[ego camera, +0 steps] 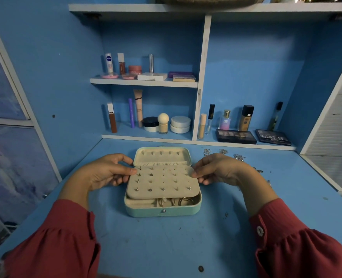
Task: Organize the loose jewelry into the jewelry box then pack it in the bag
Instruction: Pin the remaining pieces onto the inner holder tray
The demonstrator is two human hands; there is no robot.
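The blue desk (166,247) lies bare at six o'clock of the open jewelry box (163,209), so a hand can pass there freely. At nine o'clock the left hand (106,173) takes up the room beside the box, and at three o'clock the right hand (220,171) does the same. Loose jewelry (223,151) is scattered at one to two o'clock (small silvery pieces, hard to make out). At twelve o'clock the raised lid (163,156) blocks the way, with shelves of cosmetics (160,123) behind it.
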